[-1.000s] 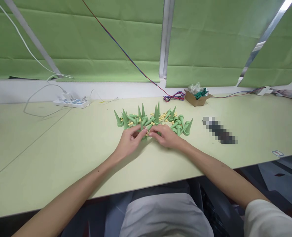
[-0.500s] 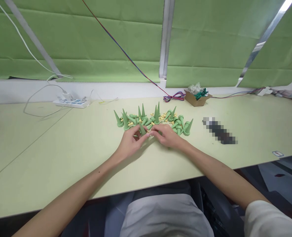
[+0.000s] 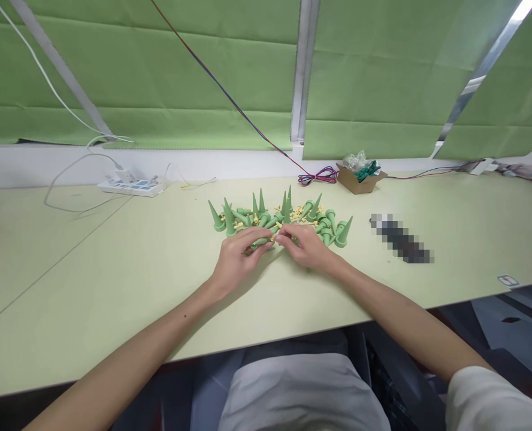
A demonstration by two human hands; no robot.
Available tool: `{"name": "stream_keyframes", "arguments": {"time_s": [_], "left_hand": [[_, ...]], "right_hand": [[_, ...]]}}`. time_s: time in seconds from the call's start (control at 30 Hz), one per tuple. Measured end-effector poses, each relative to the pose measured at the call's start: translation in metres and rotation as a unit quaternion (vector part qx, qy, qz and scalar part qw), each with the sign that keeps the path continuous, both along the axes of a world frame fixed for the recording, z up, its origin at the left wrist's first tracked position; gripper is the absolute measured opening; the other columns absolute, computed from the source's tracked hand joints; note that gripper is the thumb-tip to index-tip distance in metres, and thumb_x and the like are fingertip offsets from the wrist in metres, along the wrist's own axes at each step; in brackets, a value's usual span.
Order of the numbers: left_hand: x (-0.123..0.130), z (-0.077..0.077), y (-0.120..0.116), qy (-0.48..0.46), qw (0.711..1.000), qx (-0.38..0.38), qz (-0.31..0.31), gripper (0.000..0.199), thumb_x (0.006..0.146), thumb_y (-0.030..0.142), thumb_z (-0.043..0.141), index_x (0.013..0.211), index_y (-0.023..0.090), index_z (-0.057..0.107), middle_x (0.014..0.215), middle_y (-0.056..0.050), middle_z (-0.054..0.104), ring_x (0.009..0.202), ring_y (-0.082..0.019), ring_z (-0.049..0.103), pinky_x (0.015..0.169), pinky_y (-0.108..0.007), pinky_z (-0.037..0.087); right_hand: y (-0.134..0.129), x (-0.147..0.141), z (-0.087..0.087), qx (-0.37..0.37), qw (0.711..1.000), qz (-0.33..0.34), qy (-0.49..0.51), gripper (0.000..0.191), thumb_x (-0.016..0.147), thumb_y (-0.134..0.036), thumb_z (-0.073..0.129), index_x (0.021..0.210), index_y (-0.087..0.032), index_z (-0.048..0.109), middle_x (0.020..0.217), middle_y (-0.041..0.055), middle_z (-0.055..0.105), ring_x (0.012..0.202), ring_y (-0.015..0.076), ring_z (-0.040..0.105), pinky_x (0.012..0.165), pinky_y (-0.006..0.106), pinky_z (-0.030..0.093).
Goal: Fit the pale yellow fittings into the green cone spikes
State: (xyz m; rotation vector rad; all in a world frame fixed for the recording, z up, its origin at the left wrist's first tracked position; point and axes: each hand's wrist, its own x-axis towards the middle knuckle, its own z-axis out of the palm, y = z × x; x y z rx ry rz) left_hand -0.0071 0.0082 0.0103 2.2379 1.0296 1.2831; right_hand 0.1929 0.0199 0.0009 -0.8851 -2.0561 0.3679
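Along the far edge of the pale surface (image 3: pixel 113 269), below green blinds (image 3: pixel 180 78), a power strip (image 3: pixel 133 188), a coiled red-and-blue wire (image 3: pixel 319 175) and a cardboard box (image 3: pixel 356 181) are ranged left to right. Nearer the middle, green cones (image 3: pixel 229 221) are heaped with yellow fittings (image 3: pixel 298 211). A tilted green cone (image 3: pixel 261 242) is held in the left hand's (image 3: pixel 235 260) closed grip, a small yellow piece (image 3: pixel 272 239) at its end. Whether that is gripped by the right hand (image 3: pixel 306 245), close beside, cannot be told.

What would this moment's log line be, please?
left hand: holding green cone | right hand: fingertips at yellow piece | cone pile: beyond hands
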Motion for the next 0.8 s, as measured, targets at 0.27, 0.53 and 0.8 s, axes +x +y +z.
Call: {"name": "stream_keyframes", "arguments": {"time_s": [0.27,0.53,0.8], "left_hand": [[0.0,0.0004,-0.0002,0.016,1.0,0.021,-0.001,0.018,0.092,0.032,0.061,0.096,0.022,0.075,0.103,-0.006,0.076,0.094,-0.02,0.07,0.054,-0.022,0.051],[-0.0011,-0.0028,0.0022,0.018,0.996,0.084,-0.02,0.017,0.092,0.023,0.06,0.099,0.019,0.075,0.099,-0.005,0.078,0.087,-0.018,0.072,0.065,-0.024,0.056],[0.0002,-0.0034,0.0019,0.007,0.996,0.089,-0.021,0.014,0.091,0.02,0.062,0.098,0.018,0.074,0.097,-0.004,0.077,0.085,-0.016,0.071,0.057,-0.02,0.053]], "right_hand": [[-0.0006,-0.0003,-0.0003,-0.004,1.0,0.0,-0.008,0.029,0.1,-0.031,0.047,0.073,-0.02,0.051,0.063,-0.0018,0.051,0.061,0.0136,0.046,0.064,0.027,0.036],[-0.0009,-0.001,-0.0008,-0.016,1.0,0.005,0.008,0.03,0.101,-0.031,0.046,0.073,-0.02,0.051,0.062,-0.0029,0.047,0.059,0.0124,0.044,0.061,0.026,0.034],[-0.0036,-0.0034,-0.0005,-0.024,0.999,0.006,0.023,0.03,0.101,-0.032,0.046,0.075,-0.019,0.054,0.064,-0.0022,0.051,0.059,0.0122,0.046,0.061,0.026,0.035]]}}
